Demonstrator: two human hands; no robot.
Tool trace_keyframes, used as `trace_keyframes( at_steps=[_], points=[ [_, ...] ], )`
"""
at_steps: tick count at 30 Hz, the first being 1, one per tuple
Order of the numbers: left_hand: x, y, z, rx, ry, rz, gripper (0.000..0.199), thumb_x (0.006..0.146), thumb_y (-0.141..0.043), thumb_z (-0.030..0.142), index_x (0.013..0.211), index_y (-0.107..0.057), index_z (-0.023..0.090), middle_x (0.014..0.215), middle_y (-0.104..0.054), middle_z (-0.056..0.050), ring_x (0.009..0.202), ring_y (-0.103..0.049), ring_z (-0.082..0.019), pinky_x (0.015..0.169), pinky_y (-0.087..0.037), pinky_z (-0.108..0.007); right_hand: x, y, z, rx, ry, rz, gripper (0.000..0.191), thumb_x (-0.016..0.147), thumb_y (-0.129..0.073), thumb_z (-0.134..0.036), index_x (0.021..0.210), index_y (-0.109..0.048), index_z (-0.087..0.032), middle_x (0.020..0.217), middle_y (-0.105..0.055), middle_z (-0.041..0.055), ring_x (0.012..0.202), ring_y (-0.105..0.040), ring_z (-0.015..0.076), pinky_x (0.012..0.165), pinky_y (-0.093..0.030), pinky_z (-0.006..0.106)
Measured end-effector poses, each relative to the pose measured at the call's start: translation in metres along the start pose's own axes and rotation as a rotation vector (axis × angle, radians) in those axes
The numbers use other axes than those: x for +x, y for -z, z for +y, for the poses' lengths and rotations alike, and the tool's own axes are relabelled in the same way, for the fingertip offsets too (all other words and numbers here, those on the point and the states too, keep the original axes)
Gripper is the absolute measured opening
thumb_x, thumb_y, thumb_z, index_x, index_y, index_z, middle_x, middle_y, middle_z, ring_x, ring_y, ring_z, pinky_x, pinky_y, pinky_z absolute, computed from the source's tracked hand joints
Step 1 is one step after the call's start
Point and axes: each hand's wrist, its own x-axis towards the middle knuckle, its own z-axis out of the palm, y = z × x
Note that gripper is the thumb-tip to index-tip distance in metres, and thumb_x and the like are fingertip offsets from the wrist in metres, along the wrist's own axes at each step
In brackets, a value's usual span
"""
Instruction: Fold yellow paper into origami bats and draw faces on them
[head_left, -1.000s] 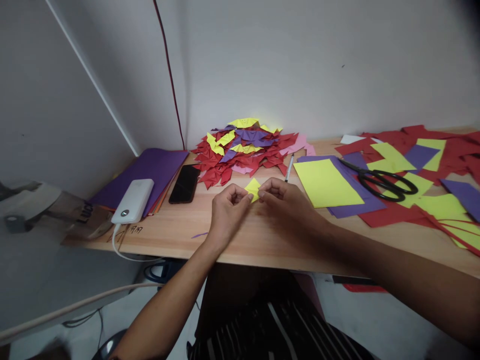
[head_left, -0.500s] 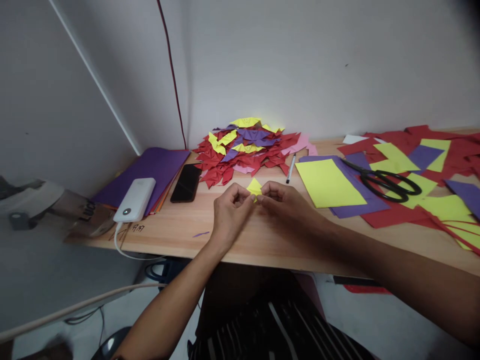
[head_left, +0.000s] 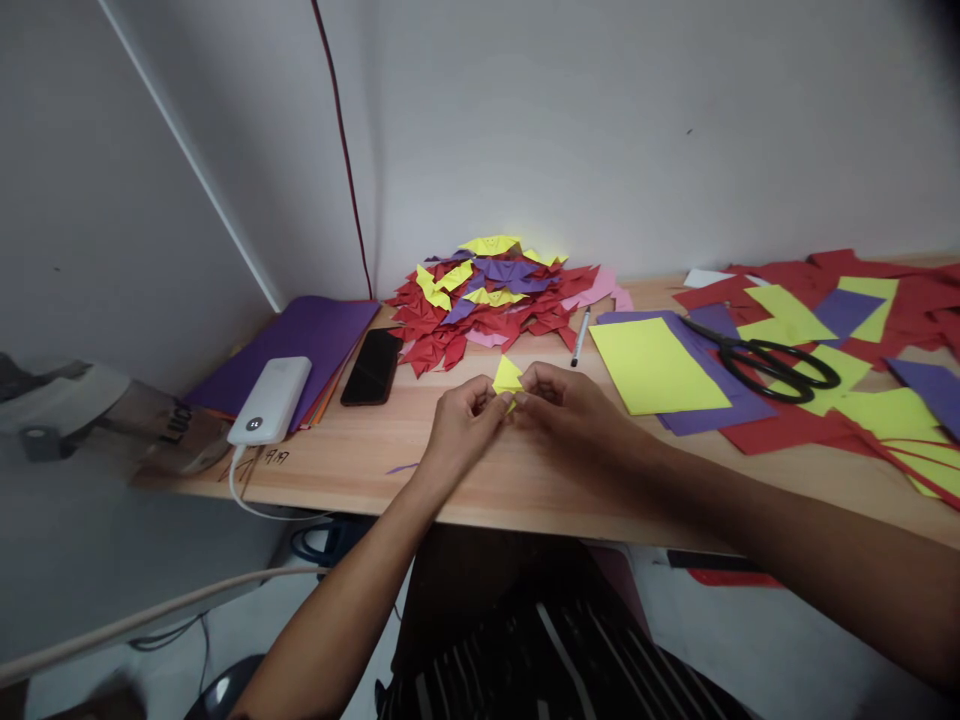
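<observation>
Between my two hands is a small piece of folded yellow paper [head_left: 507,374], its pointed tip showing above the fingers. My left hand [head_left: 466,418] pinches its left side, thumb against curled fingers. From the right, my right hand [head_left: 561,400] pinches the other side, and the two thumbs almost meet. The lower part of the paper is mostly hidden by the fingers. Just beyond the hands lies a heap of folded paper shapes [head_left: 487,290] in red, purple, yellow and pink, some with small faces drawn on them.
A pen [head_left: 580,337] and yellow sheets [head_left: 660,368] lie to the right, with black-handled scissors [head_left: 780,368] and scattered paper cuttings [head_left: 795,310] farther over. On the left are a phone [head_left: 372,367], a white power bank [head_left: 270,402] with a cable, purple sheets [head_left: 315,330] and a clear bottle [head_left: 172,425].
My left hand has shifted slightly and its fingers sit a little differently on the yellow paper. Both hands keep their pinch; the things on the table stay put.
</observation>
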Motion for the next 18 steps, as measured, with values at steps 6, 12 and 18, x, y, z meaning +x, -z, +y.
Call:
trace_keyframes(
  at_steps=[6, 12, 18],
  points=[
    [-0.001, 0.001, 0.001, -0.058, 0.003, -0.032, 0.027, 0.084, -0.056, 0.035, 0.066, -0.054, 0.014, 0.059, -0.050, 0.002, 0.055, -0.040, -0.009, 0.053, -0.028, -0.022, 0.000, 0.000, 0.000, -0.116, 0.037, -0.009, 0.009, 0.082, -0.054, -0.028, 0.079, -0.051, -0.020, 0.068, -0.051, -0.0035, 0.062, -0.044, 0.0117, 0.055, -0.030, 0.024],
    [-0.003, 0.001, 0.003, 0.048, -0.010, -0.018, 0.030, 0.087, -0.051, 0.034, 0.064, -0.052, 0.015, 0.058, -0.045, 0.003, 0.055, -0.037, -0.009, 0.054, -0.026, -0.023, 0.002, 0.001, 0.001, -0.089, 0.009, 0.001, 0.012, 0.083, -0.054, -0.031, 0.079, -0.051, -0.019, 0.066, -0.050, -0.0036, 0.060, -0.043, 0.0112, 0.054, -0.030, 0.025],
    [-0.005, 0.000, 0.008, 0.165, -0.074, -0.005, 0.030, 0.087, -0.049, 0.034, 0.063, -0.046, 0.016, 0.058, -0.038, 0.004, 0.057, -0.034, -0.009, 0.054, -0.025, -0.023, 0.005, 0.003, 0.009, -0.038, -0.004, -0.068, 0.018, 0.081, -0.060, -0.034, 0.079, -0.050, -0.020, 0.068, -0.048, -0.0036, 0.061, -0.042, 0.0116, 0.055, -0.031, 0.025]
  ],
)
